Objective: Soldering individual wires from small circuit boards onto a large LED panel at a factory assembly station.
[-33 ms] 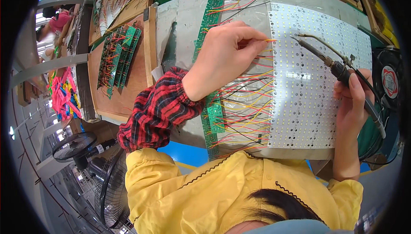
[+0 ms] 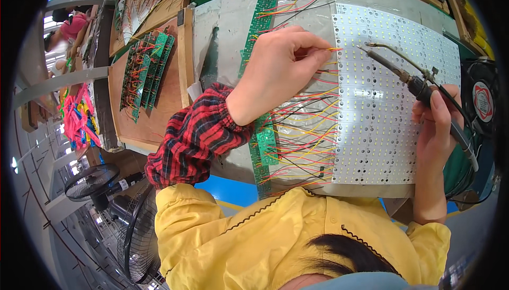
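My left hand (image 2: 283, 70) pinches a thin wire (image 2: 334, 49), yellowish-red at its end, against the left edge of a white LED panel (image 2: 392, 146). In my right hand (image 2: 439, 115) is a soldering iron (image 2: 419, 88) with a thin curved metal tube along it. Its tip hovers over the panel, a little right of the pinched wire. More red, yellow and black wires (image 2: 305, 146) run from a long green circuit board strip (image 2: 260, 146) to the panel's left edge, lower down. Other wires at the far end of the strip hang loose.
Bundled green circuit boards (image 2: 148, 72) with wires lie in a wooden tray at left, with more wired boards (image 2: 151, 3) behind. A small black fan (image 2: 480, 99) stands right of the panel. Standing fans (image 2: 138, 231) are at lower left. A person in pink (image 2: 73, 27) is far left.
The soldering iron's tip has shifted slightly left and nearer to me, toward the pinched wire. My left hand stays in place.
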Demonstrator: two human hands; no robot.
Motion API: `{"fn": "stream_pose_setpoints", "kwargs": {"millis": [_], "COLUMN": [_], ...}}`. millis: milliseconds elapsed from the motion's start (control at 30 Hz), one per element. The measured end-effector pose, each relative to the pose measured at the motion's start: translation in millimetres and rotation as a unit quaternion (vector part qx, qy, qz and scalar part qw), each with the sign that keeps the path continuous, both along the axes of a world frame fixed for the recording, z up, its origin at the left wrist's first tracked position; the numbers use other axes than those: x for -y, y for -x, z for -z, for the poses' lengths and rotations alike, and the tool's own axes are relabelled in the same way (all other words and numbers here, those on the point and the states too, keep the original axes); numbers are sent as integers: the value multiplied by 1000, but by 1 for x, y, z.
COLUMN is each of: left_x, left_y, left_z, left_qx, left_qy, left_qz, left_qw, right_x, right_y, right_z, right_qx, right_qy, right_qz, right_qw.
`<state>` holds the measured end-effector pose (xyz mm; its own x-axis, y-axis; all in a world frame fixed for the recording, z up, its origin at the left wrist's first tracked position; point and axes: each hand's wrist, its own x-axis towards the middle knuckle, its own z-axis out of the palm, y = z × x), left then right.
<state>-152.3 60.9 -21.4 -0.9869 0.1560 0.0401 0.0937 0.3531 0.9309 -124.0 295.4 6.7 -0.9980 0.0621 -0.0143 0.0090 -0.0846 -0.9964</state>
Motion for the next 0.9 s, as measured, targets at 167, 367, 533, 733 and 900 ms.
{"fn": "stream_pose_setpoints", "kwargs": {"millis": [167,367,533,733,900], "left_x": [-1,1,2,0,-1], "left_y": [0,-2,-3,-3,-2], "left_z": [-9,-7,-12,-10,-12], "left_qx": [-23,-33,-10,-8,-39], "left_qy": [82,106,139,128,152], "left_qz": [15,33,51,45,40], "left_qw": [996,993,989,991,987], "right_x": [9,9,11,12,9], "right_y": [5,1,-1,-3,-1], "right_z": [-4,5,5,6,4], "right_qx": [10,-5,7,9,0], "right_qy": [-29,-34,-53,-62,-51], "right_qz": [-26,-50,-61,-60,-45], "right_qw": [999,998,997,996,998]}}
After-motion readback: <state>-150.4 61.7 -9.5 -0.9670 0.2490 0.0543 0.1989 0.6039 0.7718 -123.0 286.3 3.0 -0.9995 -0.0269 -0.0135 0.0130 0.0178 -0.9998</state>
